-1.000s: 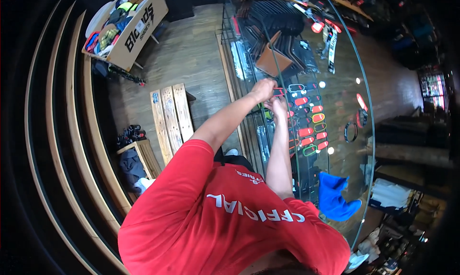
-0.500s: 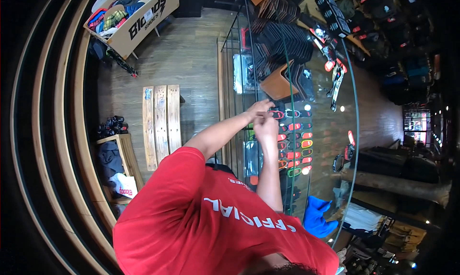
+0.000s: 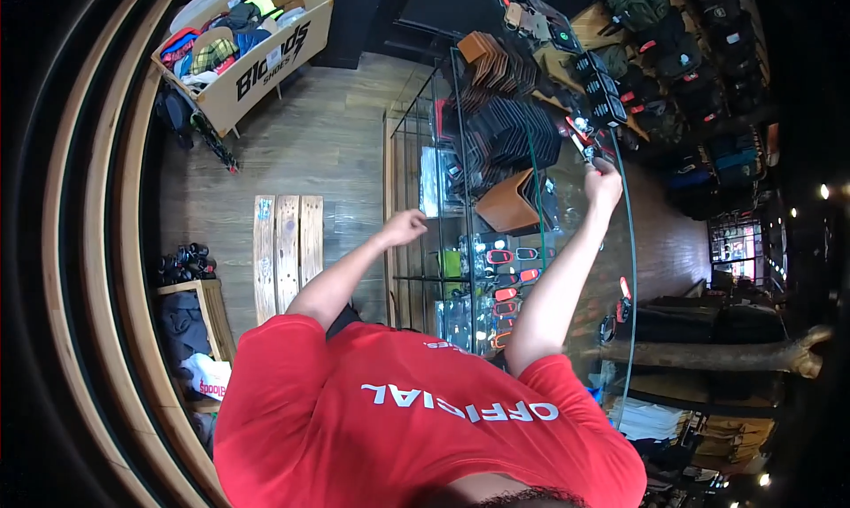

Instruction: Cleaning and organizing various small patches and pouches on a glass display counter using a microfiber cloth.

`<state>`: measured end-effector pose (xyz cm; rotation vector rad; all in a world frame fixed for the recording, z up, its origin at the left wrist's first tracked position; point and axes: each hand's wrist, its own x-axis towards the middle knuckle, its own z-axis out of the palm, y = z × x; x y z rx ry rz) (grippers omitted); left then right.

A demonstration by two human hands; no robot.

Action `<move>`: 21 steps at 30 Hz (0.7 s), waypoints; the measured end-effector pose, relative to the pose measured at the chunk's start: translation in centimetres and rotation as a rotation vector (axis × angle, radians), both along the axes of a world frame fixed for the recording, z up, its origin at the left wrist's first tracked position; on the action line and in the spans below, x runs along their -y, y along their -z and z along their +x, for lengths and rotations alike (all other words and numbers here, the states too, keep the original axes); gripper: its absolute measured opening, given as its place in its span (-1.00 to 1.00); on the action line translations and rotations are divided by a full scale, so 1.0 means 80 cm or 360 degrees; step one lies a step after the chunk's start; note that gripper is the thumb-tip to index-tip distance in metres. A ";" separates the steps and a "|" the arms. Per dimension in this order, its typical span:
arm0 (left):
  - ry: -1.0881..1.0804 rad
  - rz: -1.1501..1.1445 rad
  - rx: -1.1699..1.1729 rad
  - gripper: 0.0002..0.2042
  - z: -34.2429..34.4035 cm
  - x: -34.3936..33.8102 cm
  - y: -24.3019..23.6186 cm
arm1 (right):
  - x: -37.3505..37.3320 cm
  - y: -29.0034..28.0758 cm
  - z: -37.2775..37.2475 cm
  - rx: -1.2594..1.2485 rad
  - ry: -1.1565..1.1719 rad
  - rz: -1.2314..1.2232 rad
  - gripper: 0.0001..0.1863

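Note:
My left hand [image 3: 405,228] hovers at the left side of a glass display case [image 3: 630,269], its fingers curled in with nothing visible in them. My right hand [image 3: 604,187] reaches across the glass top to the far right. Its fingertips are closed at a black-and-white patterned strap [image 3: 588,151] with red tags; the hand hides part of it. Brown wallets [image 3: 509,203] stand in a row inside the case, with dark wallets [image 3: 513,136] stacked behind. Several small looped items with red tags [image 3: 505,294] lie in rows nearer my body.
A wooden bench [image 3: 288,251] stands left of the case. Far left is a bin [image 3: 274,70] full of clothing. Small black boxes [image 3: 602,88] sit at the case's far end; bags [image 3: 682,52] hang beyond. Tagged bands [image 3: 617,311] lie on the glass at right.
My hands, close together over the looped items before, have parted. The left has drawn back to the left; the right has stretched far right to the patterned strap. The view has shifted slightly.

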<state>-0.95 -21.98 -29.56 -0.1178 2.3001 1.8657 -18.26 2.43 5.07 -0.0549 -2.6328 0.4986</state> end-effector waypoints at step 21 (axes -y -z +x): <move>-0.0844 0.0260 0.0537 -0.68 0.119 0.124 0.079 | -0.008 -0.007 -0.125 -0.0289 -0.0815 0.0423 -0.66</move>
